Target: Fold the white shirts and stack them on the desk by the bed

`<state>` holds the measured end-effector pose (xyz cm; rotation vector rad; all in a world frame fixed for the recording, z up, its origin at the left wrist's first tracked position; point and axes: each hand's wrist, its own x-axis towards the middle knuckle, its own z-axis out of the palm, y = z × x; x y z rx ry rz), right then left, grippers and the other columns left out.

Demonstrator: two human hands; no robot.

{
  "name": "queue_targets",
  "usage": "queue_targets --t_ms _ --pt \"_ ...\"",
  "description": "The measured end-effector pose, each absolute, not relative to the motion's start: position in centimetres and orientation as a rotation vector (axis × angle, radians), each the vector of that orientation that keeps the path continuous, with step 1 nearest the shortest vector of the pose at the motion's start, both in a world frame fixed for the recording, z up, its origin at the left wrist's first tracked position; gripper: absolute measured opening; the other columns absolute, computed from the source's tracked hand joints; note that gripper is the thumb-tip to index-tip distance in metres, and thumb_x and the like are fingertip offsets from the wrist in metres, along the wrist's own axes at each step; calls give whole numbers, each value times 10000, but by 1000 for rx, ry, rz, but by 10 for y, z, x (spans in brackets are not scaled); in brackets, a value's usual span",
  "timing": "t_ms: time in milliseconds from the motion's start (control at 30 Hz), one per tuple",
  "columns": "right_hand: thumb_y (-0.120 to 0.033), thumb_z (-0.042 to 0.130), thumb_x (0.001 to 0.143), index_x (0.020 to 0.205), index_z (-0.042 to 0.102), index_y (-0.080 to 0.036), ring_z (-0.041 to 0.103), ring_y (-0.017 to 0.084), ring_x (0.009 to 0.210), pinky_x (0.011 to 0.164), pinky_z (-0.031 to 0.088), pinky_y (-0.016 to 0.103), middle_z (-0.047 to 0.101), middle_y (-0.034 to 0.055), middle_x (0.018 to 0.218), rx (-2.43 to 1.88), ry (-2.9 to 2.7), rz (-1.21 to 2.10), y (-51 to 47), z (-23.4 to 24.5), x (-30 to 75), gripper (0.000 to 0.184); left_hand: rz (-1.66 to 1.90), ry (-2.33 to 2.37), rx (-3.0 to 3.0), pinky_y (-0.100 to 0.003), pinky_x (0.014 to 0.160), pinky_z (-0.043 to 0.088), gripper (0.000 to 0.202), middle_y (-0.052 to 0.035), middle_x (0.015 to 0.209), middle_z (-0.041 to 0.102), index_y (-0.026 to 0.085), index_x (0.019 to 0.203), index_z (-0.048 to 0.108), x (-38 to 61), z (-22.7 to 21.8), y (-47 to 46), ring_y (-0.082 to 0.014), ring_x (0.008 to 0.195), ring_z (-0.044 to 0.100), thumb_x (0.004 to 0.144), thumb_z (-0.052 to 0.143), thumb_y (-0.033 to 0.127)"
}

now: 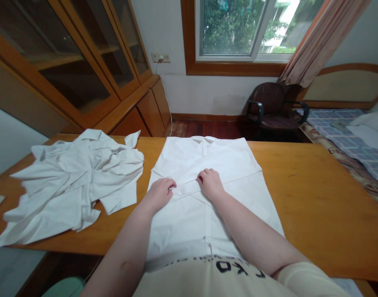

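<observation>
A white collared shirt [244,198] lies spread on the wooden table in front of me, its collar [204,139] at the far edge. The sleeves are laid inward across the body and overlap near the middle. My left hand [161,194] is closed, pinching the edge of a shirt sleeve [185,188] on the left. With bent fingers pressed together, my right hand [211,184] grips the same sleeve near the centre. The shirt's lower end reaches my body and is partly hidden by my forearms and top.
A heap of crumpled white garments [83,177] covers the left of the wooden table [315,206]. Beyond the table stand a glass-doored cabinet [114,97], a dark armchair [271,107] and a bed [343,128]. A green stool [63,286] is at lower left.
</observation>
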<state>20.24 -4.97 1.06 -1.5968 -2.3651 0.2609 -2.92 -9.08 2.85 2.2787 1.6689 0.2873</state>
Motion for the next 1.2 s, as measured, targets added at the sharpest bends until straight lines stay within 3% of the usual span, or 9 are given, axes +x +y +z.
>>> queue_targets --t_ms 133,233,433,567,900,1067,1200 --pt "-342 557 895 882 658 -208 512 220 922 803 348 336 638 61 944 -1629 -2341 257 -50 12 204 168 301 1609 2291 -351 908 423 245 -44 1048 665 218 1026 648 -36 39 -105 -214 1012 583 822 512 220" --pt "-339 553 896 881 659 -208 513 220 921 803 347 338 640 62 941 -1626 -2340 269 -49 11 204 169 300 1560 2339 -356 921 418 256 -46 1074 649 218 1034 631 -45 45 -122 -218 1030 574 804 601 327" --pt "-338 564 888 870 663 -209 517 219 909 797 347 335 645 58 931 -1617 -2331 274 -48 10 204 163 258 1580 2471 -345 821 435 115 -33 901 676 197 861 642 -61 36 -147 -196 878 601 863 555 272" --pt "-339 570 889 879 662 -213 516 214 916 801 345 332 646 56 941 -1631 -2337 278 -47 10 204 156 375 1564 2589 -341 813 437 196 -35 874 693 193 880 672 -68 24 -153 -186 851 608 915 493 263" --pt "-360 576 889 893 657 -224 519 220 937 786 341 333 648 57 963 -1675 -2327 303 -48 11 204 159 370 1434 2684 -356 813 420 173 -21 890 706 235 894 695 -87 24 -148 -200 878 602 889 523 223" --pt "-370 574 890 900 658 -228 516 216 946 792 340 330 648 53 970 -1689 -2337 305 -47 12 204 166 315 1518 2446 -345 866 417 199 -24 952 705 240 893 687 -80 31 -147 -204 940 607 890 498 300" --pt "-366 567 894 904 655 -229 513 214 947 802 339 329 646 54 969 -1681 -2341 306 -47 11 204 163 299 1997 1938 -292 689 450 297 -52 850 696 200 845 649 -71 42 -151 -203 796 632 887 435 402"
